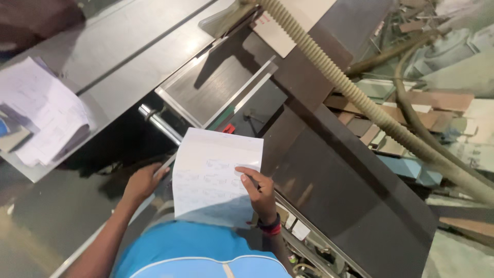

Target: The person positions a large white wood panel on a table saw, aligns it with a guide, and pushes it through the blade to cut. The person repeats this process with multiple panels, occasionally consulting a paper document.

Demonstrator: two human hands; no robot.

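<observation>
The right hand point(261, 191) pinches a white sheet point(216, 177) at its edge; the left hand point(141, 183) lies open on the machine's rail point(159, 126). Held so lightly, the sheet could slip into the machine.

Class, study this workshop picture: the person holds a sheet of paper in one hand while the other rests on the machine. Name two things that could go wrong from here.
1. The right hand pinches the sheet of paper only near one edge, so it might slip or fold.
2. The left hand rests by the metal rail while the paper fills the view; fingers could be caught if a part slides.
</observation>
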